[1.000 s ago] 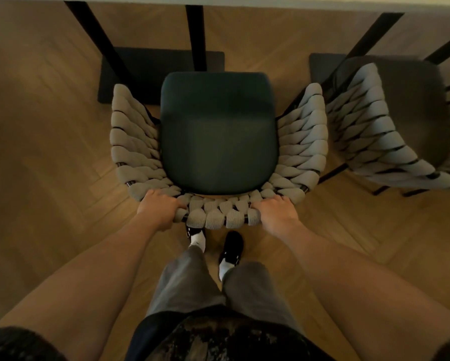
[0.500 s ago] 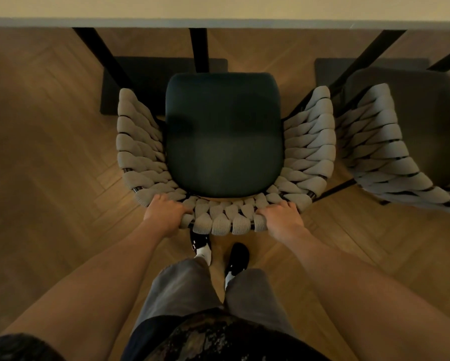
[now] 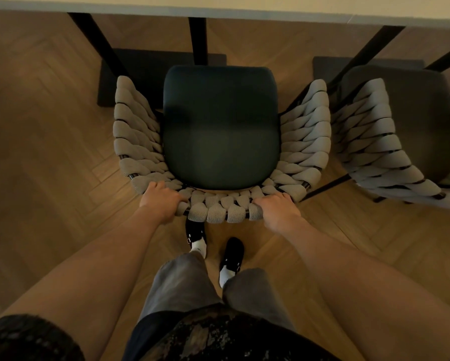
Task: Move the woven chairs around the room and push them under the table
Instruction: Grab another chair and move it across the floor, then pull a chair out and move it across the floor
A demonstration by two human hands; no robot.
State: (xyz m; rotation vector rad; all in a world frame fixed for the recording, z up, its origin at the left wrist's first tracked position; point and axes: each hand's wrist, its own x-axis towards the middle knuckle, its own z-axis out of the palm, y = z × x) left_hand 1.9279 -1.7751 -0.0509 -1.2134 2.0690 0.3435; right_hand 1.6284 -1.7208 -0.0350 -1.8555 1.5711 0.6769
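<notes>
Herringbone floor (image 3: 49, 126); both hands' grip clamps the woven chair (image 3: 221, 142); its arms may strike the worktop (image 3: 218, 6) leg (image 3: 197, 40) at twelve o'clock.

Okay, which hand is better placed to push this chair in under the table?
Neither alone: left hand and right hand both grip the chair's woven back rim, evenly either side of centre. Probably push with both.

Two upright woven chairs (image 3: 221, 142) (image 3: 398, 136) side by side before table (image 3: 218, 7)
</notes>
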